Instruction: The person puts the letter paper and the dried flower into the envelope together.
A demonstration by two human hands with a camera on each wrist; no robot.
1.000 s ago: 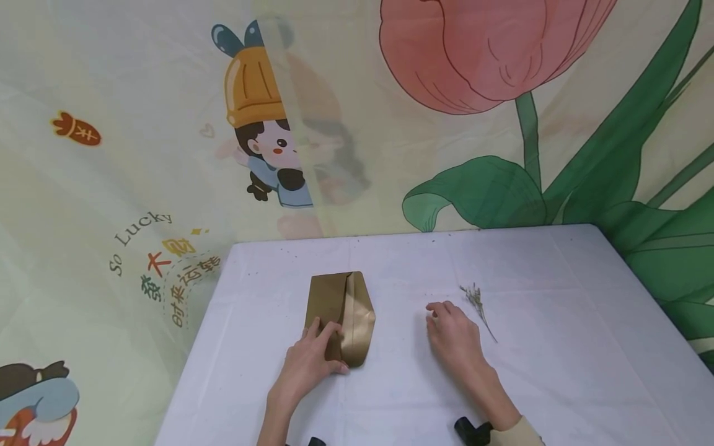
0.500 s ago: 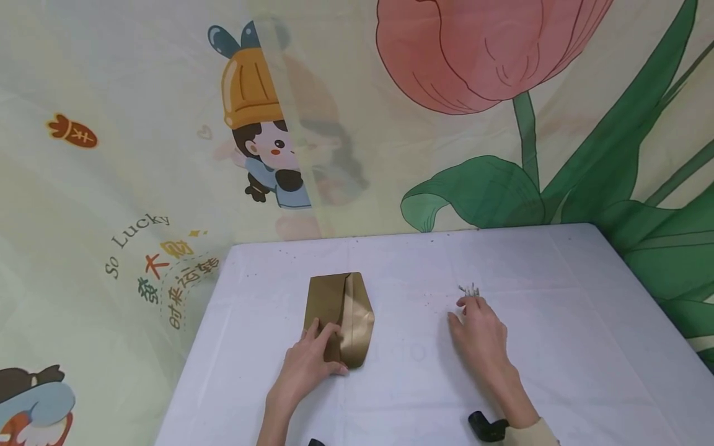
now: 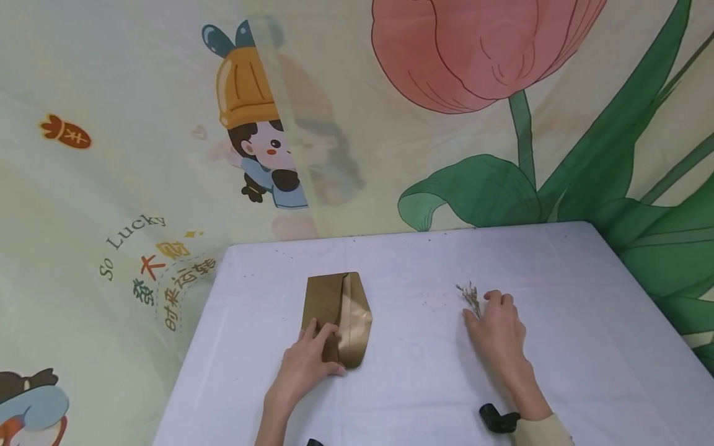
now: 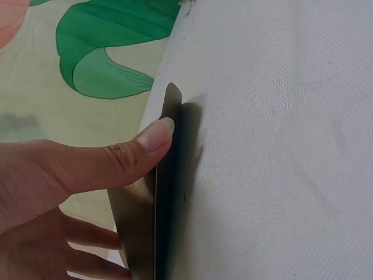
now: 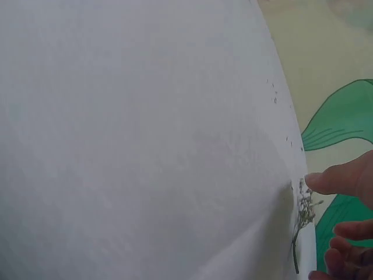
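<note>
A gold envelope (image 3: 354, 316) lies on the white-covered table with its flap unfolded to the right. My left hand (image 3: 304, 365) grips its lower left part, the index finger curled over the face and the thumb at the near edge. From the left wrist, the thumb (image 4: 156, 135) shows against the edge of the envelope (image 4: 135, 213), with fingers on its other side. To the right lies a small sprig of dried flowers (image 3: 470, 299), its stem hidden behind my right hand (image 3: 498, 334). In the right wrist view, the thumb and fingers are spread apart beside the sprig (image 5: 303, 213).
Dark specks (image 5: 275, 96) are scattered on the white table cover (image 3: 401, 396), mostly toward the back. Behind the table's far edge hangs a printed backdrop (image 3: 357, 142). A black wrist device (image 3: 498, 419) sits by the right sleeve (image 3: 543, 430).
My right hand has moved rightward, over the sprig and then to its right side, uncovering the flower heads. The left hand and the envelope have stayed put.
</note>
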